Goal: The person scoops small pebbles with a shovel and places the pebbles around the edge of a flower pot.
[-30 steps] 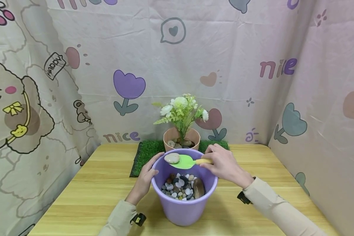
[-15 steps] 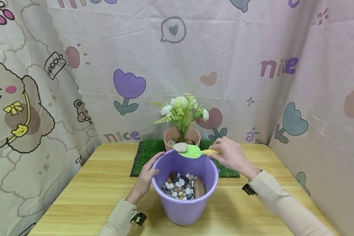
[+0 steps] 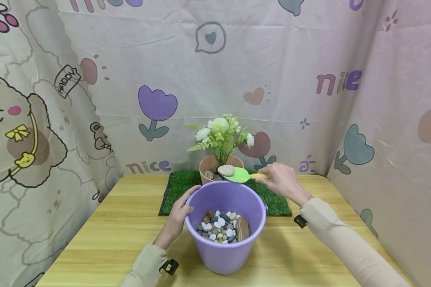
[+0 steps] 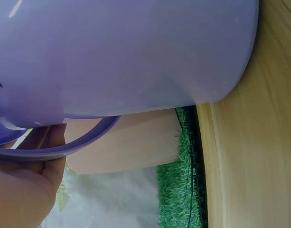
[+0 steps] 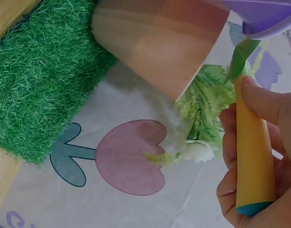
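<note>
My right hand (image 3: 283,180) grips the yellow handle (image 5: 253,152) of a small green-bladed trowel (image 3: 240,175). One large pale pebble (image 3: 226,170) lies on the blade, which overlaps the front of the pink flowerpot (image 3: 205,164) in the head view. Below it stands a purple bucket (image 3: 225,257), upright, with several small mixed pebbles (image 3: 218,227) and one long brown stone (image 3: 242,229) inside. My left hand (image 3: 176,218) holds the bucket's left rim, thumb at the inner side. The left wrist view shows its fingers by the bucket's purple bail handle (image 4: 88,137).
White flowers with green leaves (image 3: 220,133) rise from the pot, which has stones inside. Beneath the pot lies a green artificial turf mat (image 3: 179,189) on the wooden table (image 3: 104,235). A printed cloth (image 3: 215,79) hangs behind and at both sides.
My right hand has carried the trowel and its pebble from over the bucket, away from me and slightly right, to the front of the flowerpot. The left hand and bucket stay put.
</note>
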Demonstrator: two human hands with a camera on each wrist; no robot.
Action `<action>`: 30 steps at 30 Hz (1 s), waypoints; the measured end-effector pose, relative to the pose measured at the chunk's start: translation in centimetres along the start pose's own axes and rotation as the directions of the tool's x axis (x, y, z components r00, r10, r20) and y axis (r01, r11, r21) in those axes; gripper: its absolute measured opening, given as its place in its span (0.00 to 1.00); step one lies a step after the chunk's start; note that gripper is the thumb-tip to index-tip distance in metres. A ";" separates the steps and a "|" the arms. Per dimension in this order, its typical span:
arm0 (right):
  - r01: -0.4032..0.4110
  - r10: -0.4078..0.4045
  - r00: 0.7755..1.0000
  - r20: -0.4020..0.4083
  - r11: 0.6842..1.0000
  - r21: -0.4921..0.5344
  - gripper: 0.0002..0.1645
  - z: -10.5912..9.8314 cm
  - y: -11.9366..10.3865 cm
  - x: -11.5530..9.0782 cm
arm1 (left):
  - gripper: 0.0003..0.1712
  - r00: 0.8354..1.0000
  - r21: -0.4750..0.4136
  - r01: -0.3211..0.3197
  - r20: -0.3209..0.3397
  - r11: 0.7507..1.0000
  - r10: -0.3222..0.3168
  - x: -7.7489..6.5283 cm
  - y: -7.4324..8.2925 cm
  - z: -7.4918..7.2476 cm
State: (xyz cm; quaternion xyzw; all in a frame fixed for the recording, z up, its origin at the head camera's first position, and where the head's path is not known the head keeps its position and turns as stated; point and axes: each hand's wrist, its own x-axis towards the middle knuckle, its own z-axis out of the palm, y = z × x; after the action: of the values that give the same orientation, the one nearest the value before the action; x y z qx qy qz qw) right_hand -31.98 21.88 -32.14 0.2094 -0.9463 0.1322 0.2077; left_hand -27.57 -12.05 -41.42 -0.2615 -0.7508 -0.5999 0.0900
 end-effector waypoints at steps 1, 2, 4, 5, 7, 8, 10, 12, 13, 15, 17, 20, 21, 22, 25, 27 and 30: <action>-0.009 0.009 1.000 0.005 1.000 0.000 0.19 0.1 0.1 0.2 | 0.39 1.000 0.000 0.001 -0.001 1.000 -0.001 0.0 0.0 0.0; -0.019 0.019 1.000 0.008 1.000 -0.002 0.19 0.2 0.1 0.4 | 0.39 1.000 -0.001 0.004 -0.002 1.000 -0.004 0.0 0.0 0.0; -0.032 0.032 0.999 0.018 0.999 -0.001 0.19 0.5 0.3 0.8 | 0.39 1.000 -0.006 0.009 -0.006 1.000 -0.009 0.0 0.0 0.0; -0.039 0.039 0.999 0.024 0.999 0.002 0.19 0.7 0.4 1.0 | 0.39 1.000 -0.007 0.011 -0.007 1.000 -0.011 0.0 0.0 0.1; -0.053 0.052 0.998 0.041 0.999 0.010 0.19 1.0 0.5 1.5 | 0.39 1.000 -0.007 0.013 -0.007 1.000 -0.013 -0.1 -0.1 0.1; -0.055 0.054 0.997 0.051 0.998 0.013 0.18 1.2 0.6 1.8 | 0.39 1.000 -0.007 0.013 -0.008 1.000 -0.013 -0.1 -0.1 0.1; -0.061 0.059 0.996 0.072 0.998 0.024 0.17 1.5 0.6 2.3 | 0.40 1.000 -0.005 0.010 -0.007 1.000 -0.010 -0.1 -0.1 0.1; -0.061 0.058 0.994 0.091 0.998 0.024 0.16 1.7 0.6 3.0 | 0.40 1.000 -0.001 0.006 -0.007 1.000 -0.006 -0.1 -0.1 0.1; -0.059 0.056 0.993 0.101 0.998 0.023 0.16 1.8 0.6 3.3 | 0.40 1.000 0.000 0.003 -0.009 1.000 -0.003 -0.1 -0.1 0.1; -0.049 0.045 0.991 0.125 0.999 0.024 0.15 1.8 0.6 4.0 | 0.40 1.000 0.002 -0.001 -0.010 1.000 0.001 -0.1 -0.1 0.1; -0.022 0.019 0.989 0.148 1.000 0.017 0.13 1.8 0.6 4.7 | 0.40 1.000 0.004 -0.003 -0.009 1.000 0.003 0.0 -0.1 0.1; 0.048 -0.048 0.984 0.169 0.999 0.004 0.09 1.8 0.6 5.8 | 0.39 1.000 0.005 -0.001 -0.011 1.000 0.001 0.0 -0.1 0.1; 0.074 -0.073 0.983 0.171 0.997 0.000 0.09 1.8 0.6 6.1 | 0.39 1.000 0.005 0.000 -0.012 1.000 0.000 0.0 -0.1 0.0; 0.097 -0.095 0.981 0.172 0.995 -0.008 0.08 1.8 0.5 6.4 | 0.40 1.000 0.006 0.000 -0.012 1.000 0.000 0.0 -0.2 0.0; 0.163 -0.153 0.975 0.161 0.985 -0.051 0.08 2.0 0.4 7.1 | 0.40 1.000 0.008 0.000 -0.010 1.000 0.000 0.0 -0.2 0.1; 0.191 -0.177 0.972 0.152 0.978 -0.088 0.08 2.2 0.2 7.5 | 0.40 1.000 0.008 0.001 -0.010 1.000 -0.001 -0.1 -0.2 0.1; 0.244 -0.224 0.965 0.138 0.957 -0.156 0.08 2.6 -0.1 7.6 | 0.40 1.000 0.005 0.004 -0.013 1.000 -0.004 -0.1 -0.2 0.1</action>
State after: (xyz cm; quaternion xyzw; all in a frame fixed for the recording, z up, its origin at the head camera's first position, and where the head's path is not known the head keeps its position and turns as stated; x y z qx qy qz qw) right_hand -39.11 18.35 -30.98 0.3088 -0.9334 0.0121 0.1822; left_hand -27.61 -11.96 -41.70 -0.2559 -0.7521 -0.5999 0.0944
